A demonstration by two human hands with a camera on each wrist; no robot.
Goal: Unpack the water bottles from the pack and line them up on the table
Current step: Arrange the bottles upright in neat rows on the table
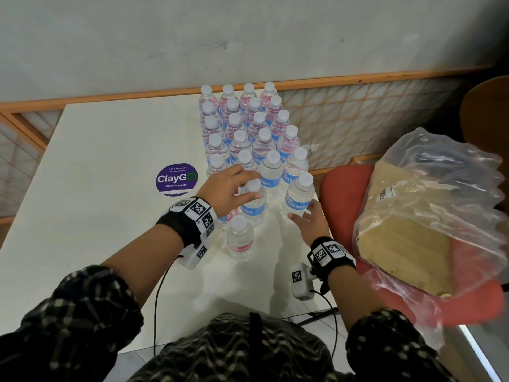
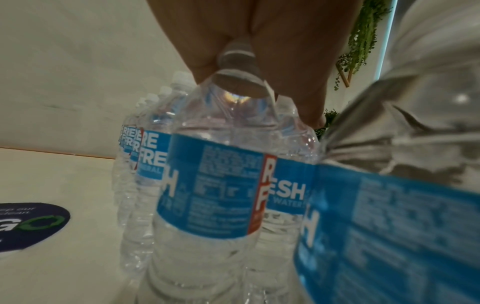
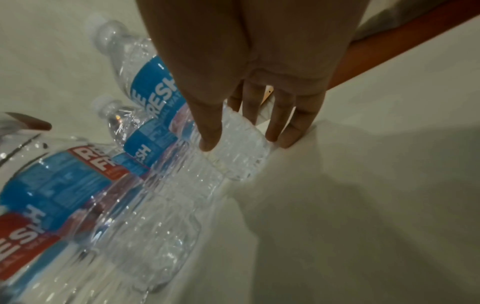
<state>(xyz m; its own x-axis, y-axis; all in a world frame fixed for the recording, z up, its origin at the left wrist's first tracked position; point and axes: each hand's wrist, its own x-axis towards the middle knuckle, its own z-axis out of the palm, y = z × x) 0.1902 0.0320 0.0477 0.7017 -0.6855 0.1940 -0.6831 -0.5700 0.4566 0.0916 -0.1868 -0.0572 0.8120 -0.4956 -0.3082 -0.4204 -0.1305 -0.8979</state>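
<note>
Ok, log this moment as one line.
left hand: grips inner bottle neck | right hand: touches edge bottle base | wrap: on chair

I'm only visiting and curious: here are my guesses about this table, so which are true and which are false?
1. The water bottles stand upright with their caps on. True.
2. The left hand grips the front bottle at its top. True.
3. The round sticker on the table is red. False: it is purple.
4. The plastic bag lies on the table. False: it lies on the red chair beside it.
5. The right hand reaches to the lower part of the rightmost bottle. True.
</note>
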